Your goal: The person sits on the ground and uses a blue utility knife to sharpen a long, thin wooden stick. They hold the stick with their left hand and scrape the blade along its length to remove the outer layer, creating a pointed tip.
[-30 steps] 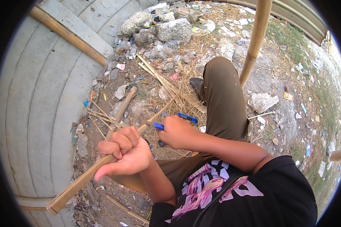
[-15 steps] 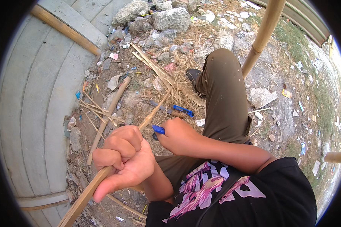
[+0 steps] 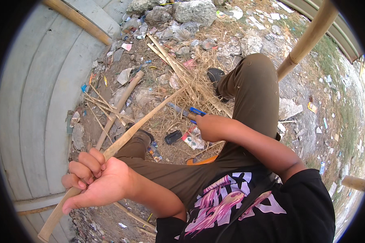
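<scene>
My left hand [image 3: 103, 178] is closed round a long, pale split-bamboo strip [image 3: 123, 140], with the thumb along its near end. The strip slants up and away to the right, and its thin far tip lies over dry shavings. My right hand [image 3: 213, 127] is curled into a fist at the butt of a knife [image 3: 189, 116] with a brown handle and grey blade. A bright blue tool [image 3: 198, 111] lies against that handle, and a bit of blue also shows at the fingers. My right fingertips are hidden, so I cannot tell which of these they grip.
Split bamboo lengths [image 3: 168, 60] lie beyond the shavings. A bamboo pole [image 3: 121, 107] and thin sticks lie left, near a grey panel wall [image 3: 34, 121]. An upright bamboo post [image 3: 298, 50] stands beyond my raised knee [image 3: 257, 81]. A black object [image 3: 173, 137] sits between my legs.
My left hand has slid down-left, nearer the strip's near end. My right hand, earlier shut on a blue object beside the strip, has moved right and up to the knife.
</scene>
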The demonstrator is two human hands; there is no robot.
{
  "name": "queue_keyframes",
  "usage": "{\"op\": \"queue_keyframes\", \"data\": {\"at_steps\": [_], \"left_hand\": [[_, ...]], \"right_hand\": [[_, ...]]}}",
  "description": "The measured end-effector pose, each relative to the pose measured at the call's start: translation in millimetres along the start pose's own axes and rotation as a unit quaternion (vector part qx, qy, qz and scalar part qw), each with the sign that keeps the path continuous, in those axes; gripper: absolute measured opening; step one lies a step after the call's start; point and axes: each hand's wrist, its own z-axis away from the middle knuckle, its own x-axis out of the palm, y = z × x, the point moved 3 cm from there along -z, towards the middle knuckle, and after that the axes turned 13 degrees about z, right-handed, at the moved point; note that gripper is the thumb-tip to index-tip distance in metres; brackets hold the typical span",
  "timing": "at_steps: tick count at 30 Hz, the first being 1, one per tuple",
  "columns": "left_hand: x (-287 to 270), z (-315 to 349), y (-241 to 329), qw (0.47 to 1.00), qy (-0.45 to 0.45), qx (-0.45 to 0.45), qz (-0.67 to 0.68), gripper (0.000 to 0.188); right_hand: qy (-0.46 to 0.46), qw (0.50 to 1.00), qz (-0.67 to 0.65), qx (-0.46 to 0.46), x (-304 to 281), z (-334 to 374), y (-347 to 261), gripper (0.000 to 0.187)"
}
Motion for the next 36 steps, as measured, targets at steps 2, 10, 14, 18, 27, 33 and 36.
{"op": "queue_keyframes", "data": {"at_steps": [2, 10, 14, 18, 27, 33, 36], "left_hand": [[8.0, -17.2, 19.9, 0.999, 0.006, 0.025, -0.031, 0.064], [25.7, -104.8, 79.9, 0.952, -0.255, -0.103, 0.133, 0.058], [25.3, -83.4, 44.4, 0.992, -0.117, -0.008, -0.038, 0.060], [18.8, -60.1, -9.8, 0.993, -0.099, -0.057, -0.017, 0.061], [24.3, -32.7, -6.7, 0.989, -0.118, -0.084, 0.023, 0.063], [35.7, -3.9, -18.5, 0.997, -0.058, -0.057, 0.005, 0.066], [36.9, -6.8, -17.5, 0.997, -0.048, -0.059, -0.003, 0.068]], "right_hand": [[-0.025, 0.995, 0.095, 0.019, -16.4, -37.5, 12.6, 0.027], [0.016, 0.987, 0.065, 0.148, -29.8, -105.6, 63.5, 0.032], [0.144, 0.970, -0.186, 0.059, -38.3, -107.1, 21.2, 0.045], [0.200, 0.928, -0.291, -0.121, -38.9, -65.6, -39.8, 0.048], [0.252, 0.897, -0.273, -0.241, -68.8, 13.4, -93.6, 0.046], [0.278, 0.916, -0.226, -0.178, -73.3, 27.1, -94.4, 0.045], [0.307, 0.918, -0.179, -0.177, -73.0, 37.0, -97.7, 0.042]]}}
